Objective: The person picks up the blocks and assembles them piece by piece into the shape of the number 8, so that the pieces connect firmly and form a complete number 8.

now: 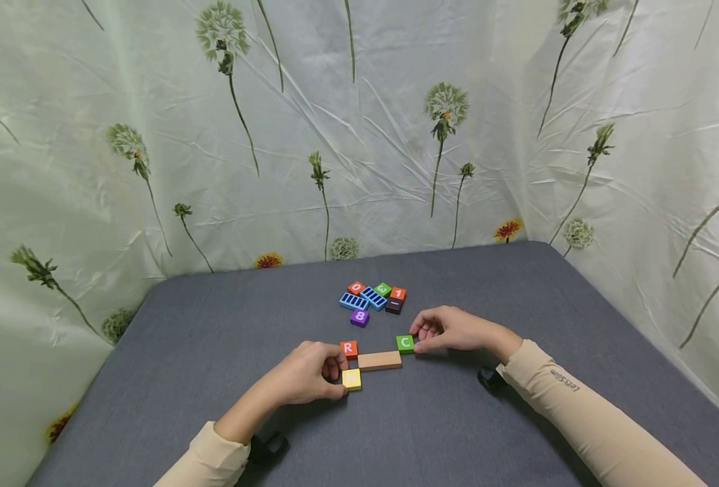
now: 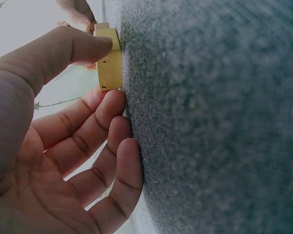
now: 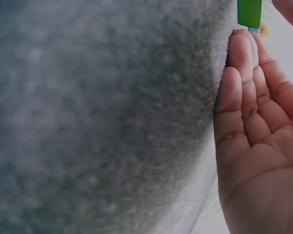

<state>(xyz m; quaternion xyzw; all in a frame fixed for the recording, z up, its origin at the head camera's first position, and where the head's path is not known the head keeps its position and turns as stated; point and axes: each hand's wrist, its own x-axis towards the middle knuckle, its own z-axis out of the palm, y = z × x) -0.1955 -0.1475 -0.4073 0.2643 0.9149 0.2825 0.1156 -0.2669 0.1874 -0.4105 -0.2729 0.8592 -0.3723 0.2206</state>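
Note:
My left hand (image 1: 307, 372) pinches a yellow block (image 1: 352, 379) by its left end, thumb at the near side and a finger at the far side. In the left wrist view the thumb lies against the yellow block (image 2: 110, 68), the other fingers curling below. My right hand (image 1: 453, 329) pinches the right edge of a green block (image 1: 404, 343) lettered C; in the right wrist view only part of the green block (image 3: 249, 12) shows, above the fingers. Between the hands lies a plain wooden plank (image 1: 380, 360), an orange-red block (image 1: 349, 349) lettered R at its left end.
Farther back is a loose group: a purple block (image 1: 360, 317) marked 8, two blue striped blocks (image 1: 354, 301), a dark block (image 1: 394, 306) and several orange and green number blocks. Grey cloth (image 1: 225, 325) covers the table; a flowered curtain (image 1: 383, 135) hangs behind.

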